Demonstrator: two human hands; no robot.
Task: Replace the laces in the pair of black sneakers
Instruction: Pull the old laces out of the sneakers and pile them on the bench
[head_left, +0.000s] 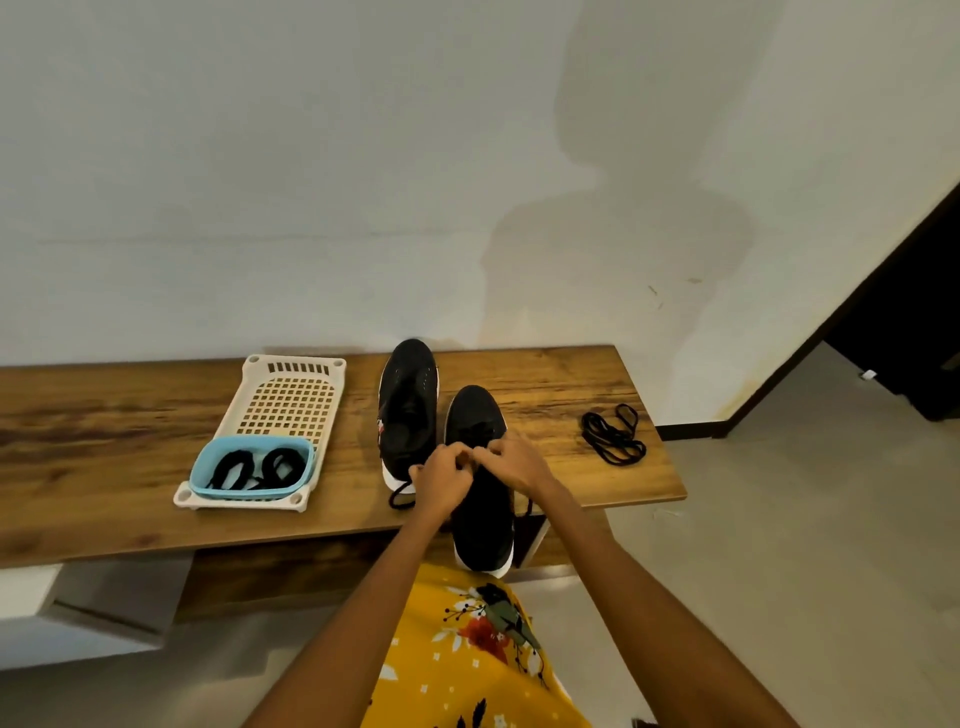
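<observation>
The nearer black mesh sneaker with the white sole (480, 512) lies on the wooden desk (104, 441) with its heel over the near edge, so a hard pull on its black lace (400, 496) could drag it off, and the knot could come loose if you let go too early. Your left hand (441, 480) and right hand (519, 462) meet over its tongue, fingers curled narrow, seemingly pinching the lace. The other black sneaker (408, 410) stands just left and farther.

A room in a home: a plain painted wall (260, 182), tiled floor (779, 545), dark doorway (904, 332), and a wooden bench (104, 441) holding sneakers (408, 410) and a plastic tray (291, 395)
</observation>
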